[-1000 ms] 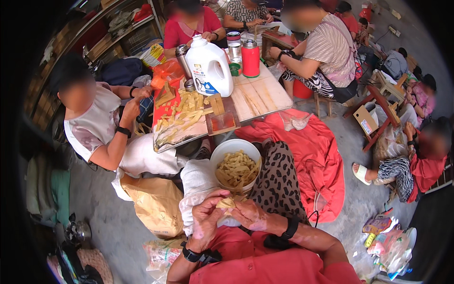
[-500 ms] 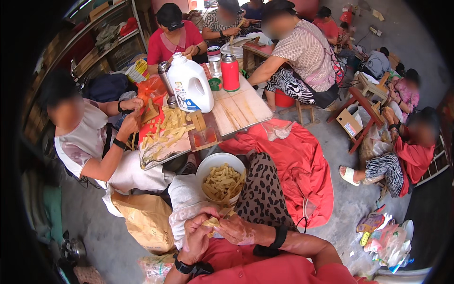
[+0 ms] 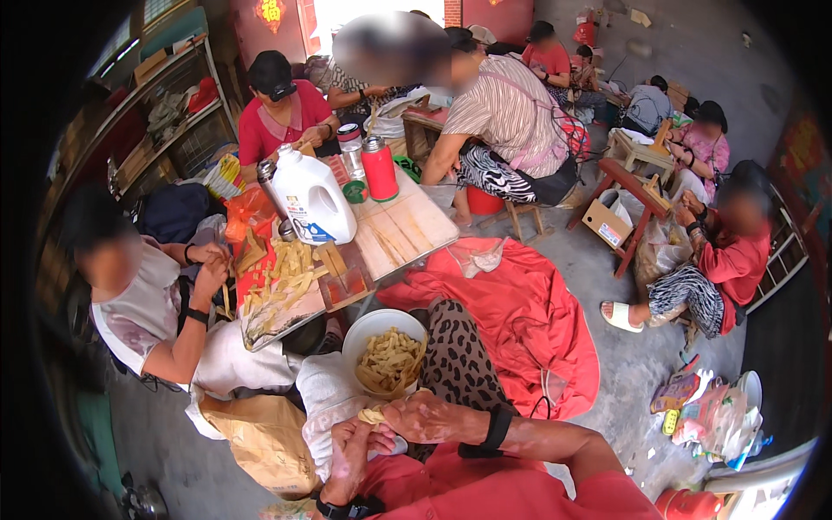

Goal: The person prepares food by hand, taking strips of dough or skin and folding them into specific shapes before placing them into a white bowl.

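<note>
Between the fingertips of both hands is a pale yellow folded strip point(image 3: 373, 417). My left hand point(image 3: 349, 452) pinches it from the left with bent fingers. From the right, my right hand point(image 3: 426, 419) grips it, palm side mostly hidden. Just beyond the hands stands a white bucket point(image 3: 374, 318) of similar short, yellow folded pieces point(image 3: 392, 359). A whitish cloth point(image 3: 322, 394) lies over my left leg beside the bucket. Long flat yellow strips point(image 3: 290, 270) are piled on the low table point(image 3: 407, 234) ahead.
On the table are a white jug point(image 3: 319, 201), a red flask point(image 3: 379, 170) and a small wooden block stand point(image 3: 345, 284). A brown paper sack point(image 3: 264, 438) is at left, a red cloth point(image 3: 520, 321) at right. Co-workers sit around, one point(image 3: 160, 303) close at left.
The view has tilted up and swung slightly right, so the surroundings sit lower and further left. Both hands stay together at the yellow strip, their fingers slightly shifted.
</note>
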`<act>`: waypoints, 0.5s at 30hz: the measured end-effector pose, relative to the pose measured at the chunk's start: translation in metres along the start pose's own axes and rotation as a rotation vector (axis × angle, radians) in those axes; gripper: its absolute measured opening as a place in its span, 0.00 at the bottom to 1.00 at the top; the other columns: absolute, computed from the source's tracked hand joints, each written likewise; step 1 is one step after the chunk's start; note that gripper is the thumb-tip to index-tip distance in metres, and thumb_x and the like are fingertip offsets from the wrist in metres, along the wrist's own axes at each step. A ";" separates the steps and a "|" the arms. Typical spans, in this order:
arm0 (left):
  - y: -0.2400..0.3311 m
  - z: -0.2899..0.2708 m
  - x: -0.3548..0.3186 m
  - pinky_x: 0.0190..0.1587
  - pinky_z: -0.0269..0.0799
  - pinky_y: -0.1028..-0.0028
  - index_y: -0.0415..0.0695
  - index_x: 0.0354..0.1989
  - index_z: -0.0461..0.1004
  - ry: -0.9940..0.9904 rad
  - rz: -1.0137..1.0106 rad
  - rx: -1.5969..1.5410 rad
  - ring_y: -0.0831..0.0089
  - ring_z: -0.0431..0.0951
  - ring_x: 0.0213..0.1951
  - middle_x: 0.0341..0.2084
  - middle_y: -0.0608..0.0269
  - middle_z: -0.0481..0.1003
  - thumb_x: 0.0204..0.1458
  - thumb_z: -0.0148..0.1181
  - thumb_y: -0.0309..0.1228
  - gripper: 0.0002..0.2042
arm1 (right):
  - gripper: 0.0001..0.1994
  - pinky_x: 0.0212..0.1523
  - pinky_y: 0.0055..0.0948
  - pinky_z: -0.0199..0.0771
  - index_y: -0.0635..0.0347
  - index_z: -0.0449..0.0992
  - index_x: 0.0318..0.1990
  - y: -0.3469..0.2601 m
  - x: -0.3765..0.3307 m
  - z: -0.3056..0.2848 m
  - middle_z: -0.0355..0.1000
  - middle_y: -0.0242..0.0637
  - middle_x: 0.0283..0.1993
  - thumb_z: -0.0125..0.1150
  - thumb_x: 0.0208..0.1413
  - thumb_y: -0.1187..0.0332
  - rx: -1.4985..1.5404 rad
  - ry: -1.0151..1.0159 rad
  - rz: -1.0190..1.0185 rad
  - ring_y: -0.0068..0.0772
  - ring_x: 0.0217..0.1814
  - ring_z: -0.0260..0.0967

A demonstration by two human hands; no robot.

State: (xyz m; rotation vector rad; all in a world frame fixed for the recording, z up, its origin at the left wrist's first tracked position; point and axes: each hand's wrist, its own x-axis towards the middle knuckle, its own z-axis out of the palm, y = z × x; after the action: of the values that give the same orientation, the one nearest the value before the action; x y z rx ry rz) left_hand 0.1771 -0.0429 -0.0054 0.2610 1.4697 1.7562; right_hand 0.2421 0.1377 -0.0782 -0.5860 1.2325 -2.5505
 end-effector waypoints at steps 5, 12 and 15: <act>0.001 -0.001 -0.007 0.25 0.73 0.78 0.31 0.33 0.73 0.023 0.042 -0.075 0.72 0.76 0.22 0.26 0.54 0.76 0.57 0.50 0.30 0.12 | 0.11 0.17 0.23 0.57 0.57 0.65 0.30 -0.037 0.011 0.043 0.55 0.28 0.16 0.47 0.59 0.60 -2.147 0.237 -0.382 0.24 0.15 0.57; 0.009 -0.008 -0.021 0.25 0.73 0.77 0.30 0.32 0.72 -0.166 0.142 0.027 0.71 0.75 0.23 0.26 0.52 0.75 0.56 0.50 0.26 0.09 | 0.15 0.17 0.26 0.56 0.56 0.63 0.28 -0.070 0.002 0.064 0.54 0.31 0.16 0.46 0.60 0.54 -2.198 0.065 -0.346 0.27 0.16 0.58; 0.013 -0.013 -0.024 0.26 0.73 0.77 0.28 0.31 0.72 -0.232 0.175 0.089 0.69 0.75 0.22 0.25 0.51 0.75 0.57 0.49 0.25 0.10 | 0.14 0.18 0.28 0.57 0.57 0.62 0.29 -0.038 -0.003 0.030 0.55 0.33 0.18 0.48 0.59 0.56 -1.891 0.114 -0.644 0.31 0.18 0.59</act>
State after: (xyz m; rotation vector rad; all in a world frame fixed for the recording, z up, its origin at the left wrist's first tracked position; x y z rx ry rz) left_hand 0.1792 -0.0686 0.0102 0.6355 1.3918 1.7322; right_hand 0.2569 0.1415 -0.0322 -1.1534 3.6061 -0.7374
